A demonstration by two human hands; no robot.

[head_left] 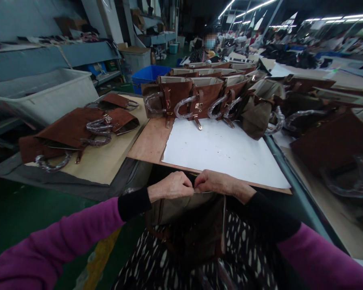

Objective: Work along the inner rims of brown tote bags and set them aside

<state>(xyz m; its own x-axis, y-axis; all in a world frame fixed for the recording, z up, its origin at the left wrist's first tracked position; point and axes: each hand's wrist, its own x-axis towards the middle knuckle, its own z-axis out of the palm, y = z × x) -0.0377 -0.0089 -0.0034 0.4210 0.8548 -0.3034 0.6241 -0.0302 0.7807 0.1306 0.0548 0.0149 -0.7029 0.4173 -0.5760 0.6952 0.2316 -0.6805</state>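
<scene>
A brown handbag [204, 229] with a pale tan lining rests on my lap, its mouth open toward me. My left hand [174, 186] pinches the bag's far top edge, fingers curled over it. Right beside it, my right hand [214, 183] grips the same edge, thumb and fingers pressed together. The two hands nearly touch, and whatever small part lies between the fingertips is hidden. Ahead of them, a white sheet [220, 149] lies on the table board [148, 139].
Rows of brown handbags [207, 94] with plastic-wrapped handles stand at the table's back. More bags [75, 125] lie at the left, others [335, 145] at the right. A blue bin [149, 74] and a white tub [42, 94] stand beyond. A masked person [210, 50] sits farther back.
</scene>
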